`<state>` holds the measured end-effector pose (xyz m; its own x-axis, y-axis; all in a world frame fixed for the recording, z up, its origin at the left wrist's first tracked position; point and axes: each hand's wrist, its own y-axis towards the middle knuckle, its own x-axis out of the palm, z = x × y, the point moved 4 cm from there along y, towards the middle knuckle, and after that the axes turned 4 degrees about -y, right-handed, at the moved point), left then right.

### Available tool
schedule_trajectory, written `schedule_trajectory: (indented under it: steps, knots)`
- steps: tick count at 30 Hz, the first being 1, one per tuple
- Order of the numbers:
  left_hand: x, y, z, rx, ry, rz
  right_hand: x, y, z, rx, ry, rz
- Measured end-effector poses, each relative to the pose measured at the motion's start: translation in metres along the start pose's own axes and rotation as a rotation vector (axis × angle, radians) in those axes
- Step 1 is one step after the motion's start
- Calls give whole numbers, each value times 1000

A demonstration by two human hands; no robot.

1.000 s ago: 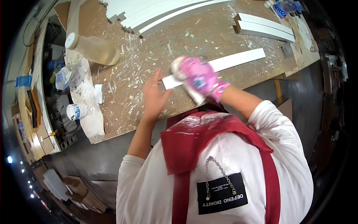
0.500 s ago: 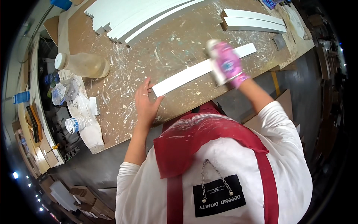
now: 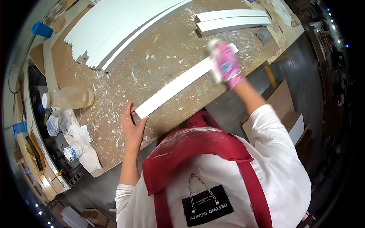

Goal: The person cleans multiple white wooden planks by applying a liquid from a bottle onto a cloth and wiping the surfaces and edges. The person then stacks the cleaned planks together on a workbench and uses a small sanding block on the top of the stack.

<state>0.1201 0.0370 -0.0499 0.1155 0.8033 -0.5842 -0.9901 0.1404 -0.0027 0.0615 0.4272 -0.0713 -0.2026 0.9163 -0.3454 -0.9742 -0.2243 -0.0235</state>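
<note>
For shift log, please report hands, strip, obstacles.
Left hand spread around left end of white strip; pink-gloved right hand, blurred, over right part; other strips lie apart.

Framing L end of white strip [image 3: 175, 90] w/ spread thumb & fingers of bare L hand [image 3: 132, 123]; strip set diag. on paint-flecked bench [image 3: 159, 57]. Gripping pale pad [image 3: 217, 75] in R hand [image 3: 227, 62], in pink patterned glove, across strip nr its far R end; too blurred to tell exact contact. Top L: big stack of white lengths [image 3: 121, 30]. Top R: pair of white lengths [image 3: 234, 22], side by side. Along L side: capped bottle [image 3: 74, 97] w/ cloudy liquid, blue-&-white tub [image 3: 73, 153], blue cup [image 3: 42, 29].
</note>
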Motion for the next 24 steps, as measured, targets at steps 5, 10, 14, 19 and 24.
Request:
schedule_trajectory:
  steps: [5, 10, 14, 19, 24]
  knots:
    - [1, 5, 2, 40, 28, -3, 145, -41, 74, 901, 1348, 1]
    - [1, 3, -5, 107, 35, 11, 92, -23, 66, 547, 1237, -70]
    - [2, 4, -3, 116, 69, 29, -107, -12, -2, 147, 1562, 295]
    - [2, 7, -4, 85, -33, 36, -220, 5, -31, -310, 2499, 168]
    - [0, 3, -3, 107, -8, 26, -106, -19, 14, 129, 2505, -336]
